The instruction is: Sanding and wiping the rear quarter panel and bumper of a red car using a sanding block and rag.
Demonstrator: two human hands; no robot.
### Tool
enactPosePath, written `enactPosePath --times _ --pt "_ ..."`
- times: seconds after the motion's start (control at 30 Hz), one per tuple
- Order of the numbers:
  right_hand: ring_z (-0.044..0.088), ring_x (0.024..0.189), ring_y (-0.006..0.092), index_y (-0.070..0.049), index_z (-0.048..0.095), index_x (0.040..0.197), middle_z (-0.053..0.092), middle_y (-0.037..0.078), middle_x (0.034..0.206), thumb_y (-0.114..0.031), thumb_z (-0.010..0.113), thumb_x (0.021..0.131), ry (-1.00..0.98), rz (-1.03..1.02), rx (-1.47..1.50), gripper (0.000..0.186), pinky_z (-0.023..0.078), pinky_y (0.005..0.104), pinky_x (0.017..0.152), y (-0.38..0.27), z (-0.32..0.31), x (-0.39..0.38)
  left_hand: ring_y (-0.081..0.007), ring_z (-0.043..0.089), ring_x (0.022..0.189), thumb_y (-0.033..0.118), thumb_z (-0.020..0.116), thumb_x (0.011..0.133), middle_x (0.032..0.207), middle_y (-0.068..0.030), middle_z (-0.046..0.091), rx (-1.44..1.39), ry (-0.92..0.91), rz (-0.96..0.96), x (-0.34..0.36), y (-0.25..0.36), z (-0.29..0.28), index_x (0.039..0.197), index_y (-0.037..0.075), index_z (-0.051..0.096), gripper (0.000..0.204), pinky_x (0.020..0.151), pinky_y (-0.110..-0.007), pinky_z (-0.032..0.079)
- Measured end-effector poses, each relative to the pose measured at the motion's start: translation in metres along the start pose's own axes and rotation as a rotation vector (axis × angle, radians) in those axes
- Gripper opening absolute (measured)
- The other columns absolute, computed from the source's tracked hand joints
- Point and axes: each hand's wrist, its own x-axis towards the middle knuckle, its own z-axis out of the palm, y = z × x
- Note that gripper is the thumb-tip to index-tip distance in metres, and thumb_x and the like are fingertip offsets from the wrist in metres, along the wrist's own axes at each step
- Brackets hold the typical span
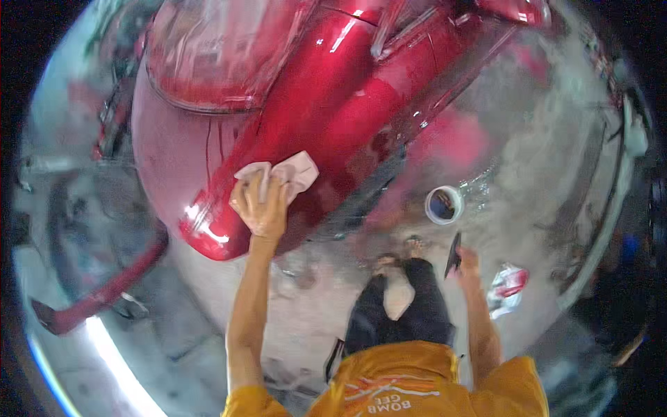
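1. Overhead, a red car (326,90) is seen, glossy body w/ bright reflections; it fills the upper-left of the view.
2. L hand (260,205) is laid on the car's lower panel, fingers spread and pressed flat on a pink cloth (281,172); cloth is pinned betw. palm and paint, its upper part sticking out past the fingertips.
3. R hand (467,263) is held low, well apart from the car, fingers closed around a dark flat tool (454,254); kind of tool can't be told.
4. White tub (445,205) is set on the wet floor (542,160), near the R hand, open top up, dark inside.
5. Red-and-white packet (508,286) is seen lying on the floor just beside the R hand.
6. Orange shirt (410,382) and dark trousers are noted at the lower edge.
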Motion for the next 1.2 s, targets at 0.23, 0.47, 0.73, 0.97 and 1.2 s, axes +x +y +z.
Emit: enactPosePath --times 0.23,0.47,0.73,0.97,1.2 --pt "0.075 0.090 0.0246 0.004 0.069 0.130 0.069 0.017 0.111 -0.030 0.082 0.091 -0.016 -0.583 0.034 0.053 0.055 0.0337 0.043 -0.147 0.297 -0.003 -0.0378 0.056 0.126 0.035 0.085 0.085 0.136 -0.0038 0.069 0.043 0.130 0.489 0.184 0.076 0.049 0.118 0.021 0.082 0.036 0.106 -0.050 0.044" --pt "0.057 0.113 0.0436 0.000 0.067 0.118 0.061 0.026 0.119 -0.019 0.080 0.086 0.526 -1.251 -0.038 0.040 0.047 0.0546 0.094 -0.185 0.396 -0.013 -0.0240 0.062 0.094 0.039 0.079 0.086 0.109 0.0066 0.071 0.093 0.226 0.708 0.248 0.083 0.066 0.090 0.023 0.072 0.018 0.079 -0.039 0.049" --pt "0.061 0.106 0.0429 -0.013 0.066 0.127 0.061 0.022 0.129 -0.013 0.084 0.074 0.174 -1.694 -0.287 0.057 0.047 0.0560 0.082 -0.108 0.396 -0.036 -0.0244 0.060 0.079 0.038 0.084 0.083 0.088 0.0014 0.065 -0.014 0.204 0.805 0.252 0.080 0.062 0.084 0.020 0.073 0.021 0.070 -0.038 0.050" --pt "0.058 0.118 0.0395 -0.010 0.070 0.124 0.060 0.021 0.136 -0.019 0.070 0.088 0.052 -1.680 -0.522 0.037 0.046 0.0552 0.096 -0.022 0.426 -0.084 -0.0246 0.060 0.084 0.037 0.084 0.082 0.093 0.0010 0.067 -0.076 0.229 0.757 0.217 0.057 0.058 0.090 0.021 0.075 0.021 0.074 -0.039 0.050" --pt "0.060 0.111 0.0437 -0.005 0.065 0.128 0.061 0.025 0.127 -0.012 0.078 0.085 0.544 -1.689 -0.290 0.045 0.048 0.0552 0.090 -0.109 0.395 -0.034 -0.0282 0.065 0.091 0.023 0.086 0.085 0.108 -0.0038 0.074 -0.303 0.202 0.476 0.089 -0.036 0.015 0.096 0.014 0.076 0.018 0.079 -0.042 0.052"
